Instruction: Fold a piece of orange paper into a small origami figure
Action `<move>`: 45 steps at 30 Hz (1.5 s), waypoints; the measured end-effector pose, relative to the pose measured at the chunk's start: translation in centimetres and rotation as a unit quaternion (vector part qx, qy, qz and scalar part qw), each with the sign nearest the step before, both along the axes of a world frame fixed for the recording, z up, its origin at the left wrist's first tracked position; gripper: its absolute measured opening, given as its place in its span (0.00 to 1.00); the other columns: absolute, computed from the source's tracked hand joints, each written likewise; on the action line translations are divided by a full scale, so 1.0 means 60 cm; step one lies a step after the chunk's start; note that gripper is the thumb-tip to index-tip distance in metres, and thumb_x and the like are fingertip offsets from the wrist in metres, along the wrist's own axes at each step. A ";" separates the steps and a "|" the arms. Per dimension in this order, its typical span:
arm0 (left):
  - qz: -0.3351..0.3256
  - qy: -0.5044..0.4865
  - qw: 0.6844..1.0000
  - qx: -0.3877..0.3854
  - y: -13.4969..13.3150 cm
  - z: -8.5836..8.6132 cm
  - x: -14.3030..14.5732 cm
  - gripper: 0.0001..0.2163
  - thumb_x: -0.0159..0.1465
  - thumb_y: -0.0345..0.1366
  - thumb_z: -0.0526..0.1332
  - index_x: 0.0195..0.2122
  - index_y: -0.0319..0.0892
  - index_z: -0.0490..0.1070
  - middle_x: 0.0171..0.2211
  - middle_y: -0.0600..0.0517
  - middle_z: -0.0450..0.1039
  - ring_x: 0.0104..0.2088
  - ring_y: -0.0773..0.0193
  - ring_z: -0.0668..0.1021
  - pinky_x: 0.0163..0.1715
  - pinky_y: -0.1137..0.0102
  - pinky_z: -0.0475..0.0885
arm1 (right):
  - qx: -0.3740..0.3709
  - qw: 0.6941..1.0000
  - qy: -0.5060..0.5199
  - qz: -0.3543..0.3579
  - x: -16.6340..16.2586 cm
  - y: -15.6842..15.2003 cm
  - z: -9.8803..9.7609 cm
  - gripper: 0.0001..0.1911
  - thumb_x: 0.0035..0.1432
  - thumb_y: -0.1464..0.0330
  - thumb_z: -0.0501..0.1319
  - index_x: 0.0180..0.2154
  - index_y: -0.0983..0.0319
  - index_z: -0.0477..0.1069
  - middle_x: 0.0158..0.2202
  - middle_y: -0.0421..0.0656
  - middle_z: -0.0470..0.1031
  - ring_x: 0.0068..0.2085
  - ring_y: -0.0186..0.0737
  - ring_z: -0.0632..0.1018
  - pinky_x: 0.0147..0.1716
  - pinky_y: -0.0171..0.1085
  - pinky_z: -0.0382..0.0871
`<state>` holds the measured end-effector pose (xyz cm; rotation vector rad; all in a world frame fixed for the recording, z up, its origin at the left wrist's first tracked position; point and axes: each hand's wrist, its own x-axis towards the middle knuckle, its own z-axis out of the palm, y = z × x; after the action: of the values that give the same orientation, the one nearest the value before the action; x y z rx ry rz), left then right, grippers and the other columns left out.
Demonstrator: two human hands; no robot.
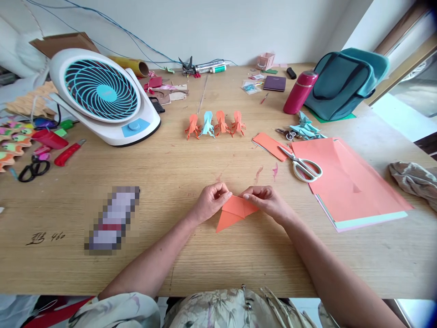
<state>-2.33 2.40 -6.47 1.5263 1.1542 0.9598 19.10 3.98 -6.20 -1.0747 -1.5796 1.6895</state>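
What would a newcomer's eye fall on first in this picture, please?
Most likely the two hands at the near middle of the table: the left hand and right hand pinch a folded orange paper. Next come the white and blue fan at far left and the row of four small paper figures beyond the hands.

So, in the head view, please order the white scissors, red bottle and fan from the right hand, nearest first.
1. White scissors, right of the right hand on the orange paper.
2. Red bottle, back right.
3. Fan, back left.
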 end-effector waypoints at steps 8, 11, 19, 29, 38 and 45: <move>-0.027 -0.003 0.999 -0.027 -0.004 0.001 0.007 0.17 0.66 0.45 0.58 0.25 0.40 0.64 0.23 0.58 0.57 0.25 0.71 0.61 0.27 0.73 0.57 | 0.022 0.998 -0.008 -0.056 -0.005 -0.004 -0.008 0.22 0.56 0.51 0.66 0.25 0.63 0.69 0.21 0.35 0.58 0.24 0.30 0.56 0.24 0.34 0.46; -0.025 -0.003 0.999 -0.038 -0.003 0.002 0.007 0.18 0.65 0.47 0.59 0.23 0.40 0.62 0.22 0.58 0.55 0.24 0.72 0.60 0.24 0.74 0.55 | 0.012 0.995 0.021 -0.095 -0.005 -0.001 -0.009 0.23 0.52 0.52 0.69 0.24 0.63 0.68 0.22 0.35 0.59 0.25 0.30 0.57 0.25 0.34 0.47; -0.061 -0.033 0.992 -0.102 0.000 -0.006 0.001 0.18 0.63 0.52 0.60 0.28 0.40 0.67 0.23 0.56 0.68 0.22 0.70 0.73 0.21 0.76 0.68 | 0.002 0.988 0.048 -0.144 0.001 0.008 -0.015 0.23 0.51 0.50 0.69 0.24 0.61 0.68 0.22 0.36 0.62 0.25 0.31 0.60 0.26 0.34 0.52; -0.098 -0.022 0.986 -0.132 0.007 -0.004 -0.014 0.18 0.61 0.52 0.62 0.28 0.40 0.67 0.21 0.55 0.70 0.19 0.74 0.70 0.16 0.80 0.58 | -0.010 0.989 0.037 -0.145 0.011 0.020 -0.014 0.26 0.46 0.48 0.70 0.23 0.60 0.63 0.22 0.35 0.61 0.24 0.30 0.60 0.24 0.33 0.50; -0.033 -0.007 0.997 -0.067 0.006 -0.005 -0.007 0.14 0.58 0.44 0.66 0.23 0.40 0.69 0.18 0.59 0.60 0.20 0.74 0.62 0.20 0.77 0.55 | 0.001 0.998 -0.017 -0.067 0.015 0.030 0.010 0.27 0.46 0.45 0.70 0.22 0.62 0.67 0.19 0.35 0.58 0.21 0.29 0.55 0.20 0.33 0.44; 0.063 -0.054 0.996 -0.013 -0.001 0.015 0.004 0.12 0.56 0.44 0.68 0.29 0.40 0.72 0.23 0.56 0.68 0.21 0.73 0.66 0.21 0.76 0.61 | 0.123 0.982 0.047 -0.135 0.008 0.026 0.005 0.22 0.52 0.48 0.68 0.28 0.60 0.74 0.27 0.41 0.70 0.30 0.37 0.69 0.30 0.36 0.64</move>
<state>-2.10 2.36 -5.59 1.3765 1.1904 1.0940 19.58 5.55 -5.93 -1.0157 -1.4626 1.3091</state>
